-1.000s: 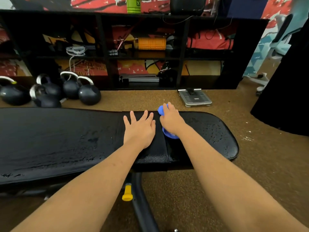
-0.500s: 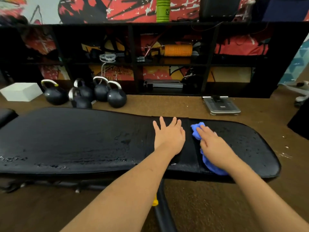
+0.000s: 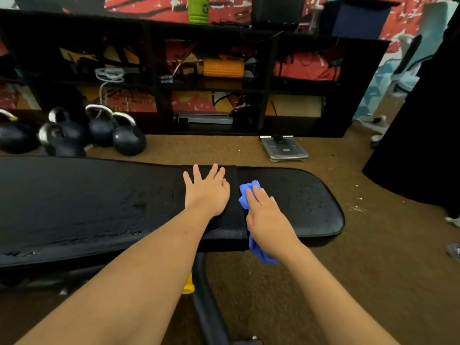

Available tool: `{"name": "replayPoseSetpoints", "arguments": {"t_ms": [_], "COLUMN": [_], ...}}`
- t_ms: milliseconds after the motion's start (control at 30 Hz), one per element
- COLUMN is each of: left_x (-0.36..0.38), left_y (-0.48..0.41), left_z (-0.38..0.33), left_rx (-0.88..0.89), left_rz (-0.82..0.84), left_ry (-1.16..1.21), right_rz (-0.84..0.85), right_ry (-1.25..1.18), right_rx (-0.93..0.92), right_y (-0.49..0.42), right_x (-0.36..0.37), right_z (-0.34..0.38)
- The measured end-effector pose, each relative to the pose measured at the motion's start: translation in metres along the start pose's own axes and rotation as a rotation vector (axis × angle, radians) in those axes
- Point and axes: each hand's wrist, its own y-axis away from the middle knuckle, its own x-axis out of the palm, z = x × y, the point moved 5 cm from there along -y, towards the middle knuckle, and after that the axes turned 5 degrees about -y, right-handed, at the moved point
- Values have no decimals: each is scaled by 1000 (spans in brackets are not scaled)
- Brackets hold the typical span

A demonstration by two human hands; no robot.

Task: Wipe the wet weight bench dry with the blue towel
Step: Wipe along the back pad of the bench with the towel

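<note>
right grip (image 3: 271, 220) was on the blue towel (image 3: 245, 195), fingers laid out fairly straight over it, pressing rather than clenching, with nothing curled round the cloth that could be seen. the towel sat just right of the seam where the long pad met the short end pad (image 3: 306, 202), bunched at the fingertips and trailing back under the palm, its tail hanging off the near edge of the surface (image 3: 99, 207). so the cloth ran far to near, across the surface, while the surface itself ran left to right across the view. left grip (image 3: 206, 192) was spread flat just left of the seam, fingers splayed, holding nothing, bracing by the look of it. now the relation that mattered: droplets beaded on the short end pad directly to the right of the towel, nearest the right grip, and that side looked like the natural next sweep, outward along the long axis. the bigger wet streaks (image 3: 119, 220) lay well to the left, on the long pad beyond the left grip, so reaching them would likely call for a cross-over or for the left grip to get out of the way. plenty left to dry on both sides, in my judgement.
</note>
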Motion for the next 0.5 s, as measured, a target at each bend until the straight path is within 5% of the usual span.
{"name": "replayPoseSetpoints", "arguments": {"t_ms": [367, 500], "left_x": [4, 4], "left_y": [-4, -3], "left_z": [1, 0], "left_rx": [15, 21], "left_rz": [-8, -28], "left_ry": [-4, -16], "right_rz": [104, 62], "right_ry": [39, -57], "right_rx": [230, 194], "right_y": [-118, -94], "right_x": [8, 3], "right_z": [-80, -68]}}
